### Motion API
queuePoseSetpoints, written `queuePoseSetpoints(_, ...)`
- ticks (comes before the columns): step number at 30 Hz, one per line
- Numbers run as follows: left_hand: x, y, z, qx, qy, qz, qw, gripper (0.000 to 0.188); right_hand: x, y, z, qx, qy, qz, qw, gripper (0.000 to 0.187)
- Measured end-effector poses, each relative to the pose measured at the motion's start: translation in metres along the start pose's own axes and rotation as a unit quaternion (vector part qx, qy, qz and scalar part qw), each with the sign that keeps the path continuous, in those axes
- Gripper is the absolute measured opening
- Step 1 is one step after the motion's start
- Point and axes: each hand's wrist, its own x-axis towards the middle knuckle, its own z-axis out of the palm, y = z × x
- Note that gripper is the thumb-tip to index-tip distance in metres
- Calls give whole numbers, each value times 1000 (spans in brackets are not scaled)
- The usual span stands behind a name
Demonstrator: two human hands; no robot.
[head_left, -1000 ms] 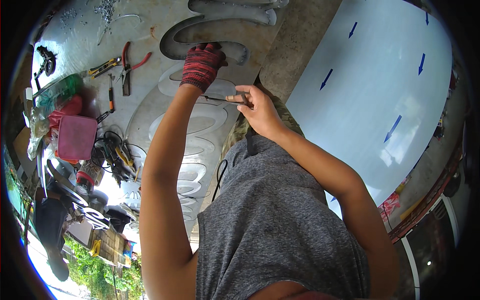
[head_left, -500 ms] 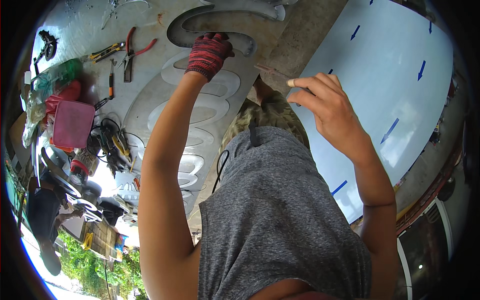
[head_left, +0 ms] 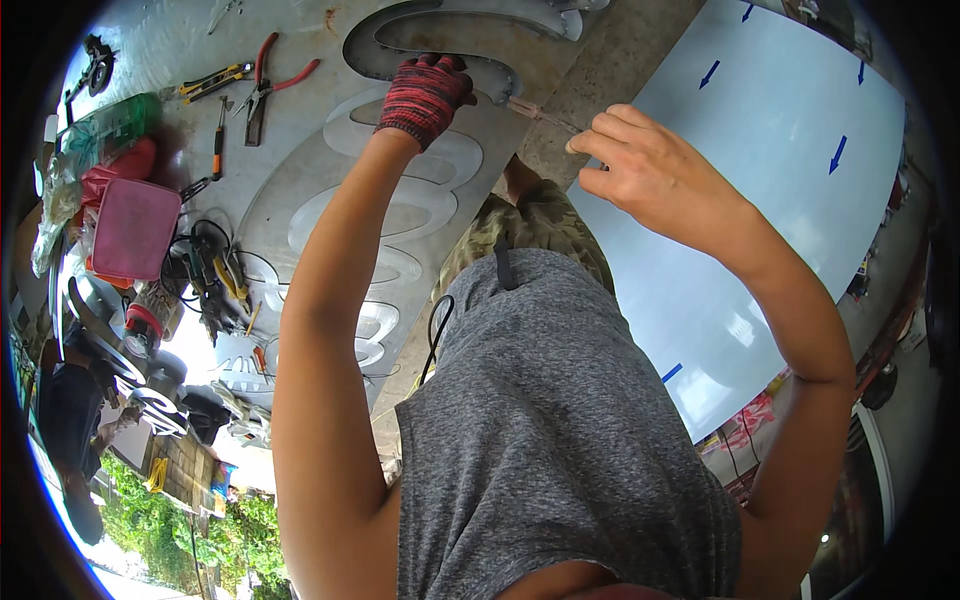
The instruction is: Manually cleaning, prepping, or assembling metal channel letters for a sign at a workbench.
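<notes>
My left hand (head_left: 428,98), in a red and black knit glove, has its fingers curled on the edge of a curved grey metal letter shape (head_left: 365,57) with raised sides. My bare right hand (head_left: 640,160) is closed round a thin rod-like tool (head_left: 528,108) with a wider copper-coloured tip. Its grip is mostly hidden in my fingers. The tip points left, at or very close to the rounded end of the metal shape by my left hand; I cannot tell whether they touch. Flat looping metal cut-outs (head_left: 420,212) lie on the grey sheet below my left hand.
Red-handled pliers (head_left: 262,85), a yellow cutter (head_left: 217,82) and an orange-handled tool (head_left: 218,150) lie on the left. Beyond are a pink container (head_left: 137,230) and tangled cables (head_left: 205,280). A white panel with blue arrows (head_left: 760,200) is to the right. Another person (head_left: 75,420) is at lower left.
My right hand has moved slightly up and its elbow swung outward, the tool's tip coming nearer the metal shape's end. My left hand stays on the shape.
</notes>
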Motion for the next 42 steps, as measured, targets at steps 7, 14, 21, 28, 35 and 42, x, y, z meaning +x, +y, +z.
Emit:
queuePoseSetpoints(7,-1,-2,4,3,-2,-5,1000,17,15,3,-1,-24,-60,-31,997,7)
queuePoseSetpoints(14,-2,5,-3,6,-23,-15,1000,17,27,-2,-4,-60,-62,-87,992,8)
queuePoseSetpoints(21,2,8,-1,10,-42,-22,999,19,33,0,-3,-79,-79,-101,989,10)
queuePoseSetpoints(28,-5,-7,-9,-8,-24,-60,998,25,65,12,12,-82,-56,-129,987,9)
queuePoseSetpoints(35,2,9,19,-19,20,-56,998,29,41,-5,28,74,-41,92,992,18)
queuePoseSetpoints(42,-3,8,9,-78,-6,-149,986,61,42,-22,51,183,15,78,980,61)
